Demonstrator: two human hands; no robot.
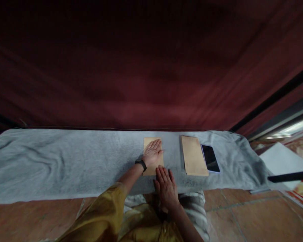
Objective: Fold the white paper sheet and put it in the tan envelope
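Note:
A flat tan paper piece, perhaps an envelope or paper bag (pixel 147 171), lies on the grey cloth in front of me. My left hand (pixel 153 153), with a dark band at the wrist, rests flat across its upper half with fingers stretched out. Near its lower right corner lies my right hand (pixel 166 188), fingers extended and palm down, its fingertips at the paper's edge. Neither hand grips anything. To the right sits a stack of similar tan paper pieces (pixel 194 156), slightly askew.
A phone (pixel 210 158) with a dark screen lies just right of the stack. Grey cloth (pixel 91 161) covers the long narrow surface, wrinkled at the left. A dark red wall or curtain (pixel 151 84) rises behind it. White sheet (pixel 284 161) lies far right; tiled floor (pixel 242 215) shows below.

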